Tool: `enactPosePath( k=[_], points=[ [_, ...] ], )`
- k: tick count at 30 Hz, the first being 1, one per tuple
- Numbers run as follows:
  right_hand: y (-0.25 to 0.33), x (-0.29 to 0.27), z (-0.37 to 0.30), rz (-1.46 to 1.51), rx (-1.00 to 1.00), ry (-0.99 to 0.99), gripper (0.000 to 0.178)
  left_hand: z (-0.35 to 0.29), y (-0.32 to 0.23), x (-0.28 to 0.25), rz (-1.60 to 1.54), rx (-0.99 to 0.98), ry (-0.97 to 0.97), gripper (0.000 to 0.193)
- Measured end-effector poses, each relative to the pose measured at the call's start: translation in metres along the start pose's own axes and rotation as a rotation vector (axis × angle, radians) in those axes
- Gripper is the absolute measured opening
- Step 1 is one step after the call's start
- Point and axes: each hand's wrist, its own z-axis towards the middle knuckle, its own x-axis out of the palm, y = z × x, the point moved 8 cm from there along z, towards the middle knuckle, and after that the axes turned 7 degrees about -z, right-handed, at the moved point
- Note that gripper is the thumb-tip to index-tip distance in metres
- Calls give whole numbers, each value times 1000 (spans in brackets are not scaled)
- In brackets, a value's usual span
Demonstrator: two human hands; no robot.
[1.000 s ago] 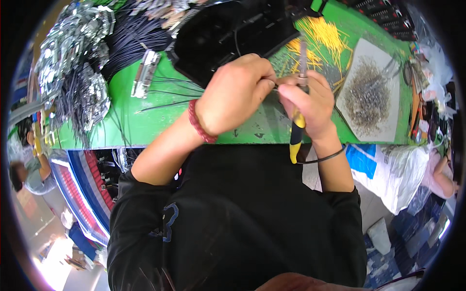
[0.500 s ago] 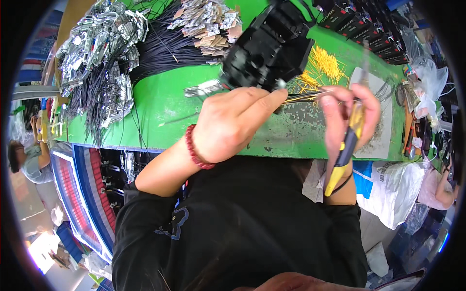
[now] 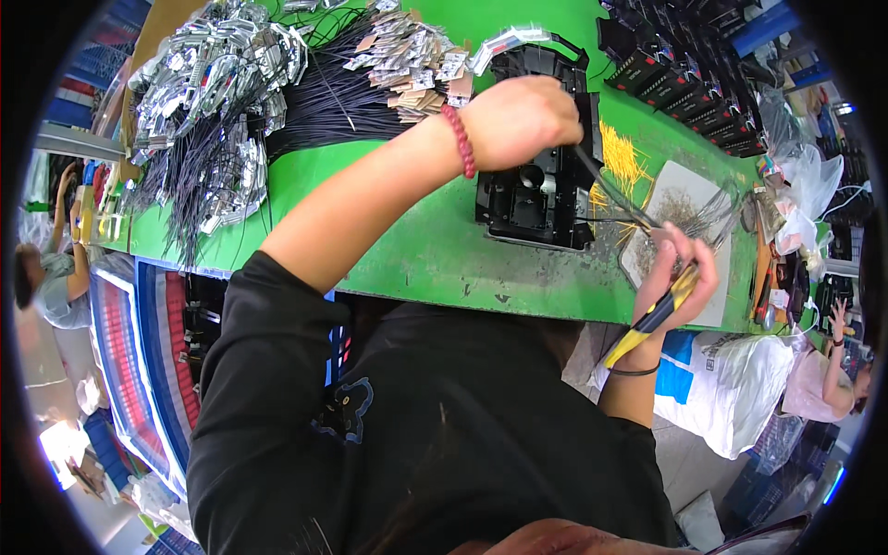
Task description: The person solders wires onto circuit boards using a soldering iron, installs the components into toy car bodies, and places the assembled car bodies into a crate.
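A black plastic housing (image 3: 529, 190) lies open side up on the green bench in front of me. My left hand (image 3: 525, 122), with a red bead bracelet on its wrist, reaches over the upper part of the housing. Its fingers are closed round the end of a black cable (image 3: 601, 176), which slants down to my right hand. My right hand (image 3: 683, 276), off the housing's lower right, grips a tool with a yellow-and-black handle (image 3: 652, 316); the tool's working end is hard to make out. A silvery strip (image 3: 518, 39) with a light part lies across the housing's far end.
Silvery parts with black leads (image 3: 217, 74) are heaped at the left, beside bundled black cables (image 3: 338, 106) with tagged ends. Yellow ties (image 3: 622, 157) lie right of the housing, near a grey board (image 3: 680, 194) with scraps. Black boxes (image 3: 680, 88) line the far right.
The housing has gone from tilted and raised to lying squarely on the bench. My left hand has moved up and right over it. My right hand has dropped slightly, still with the tool.
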Motion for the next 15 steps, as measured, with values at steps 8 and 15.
enactPosePath(
  k=[8,15],
  points=[
    [38,30,0,-12,-69,190,26,-27,6,36,63,-195,156,9],
    [44,48,-2,149,-107,241,36,-22,-2,40,21,-355,366,11]
  ],
)
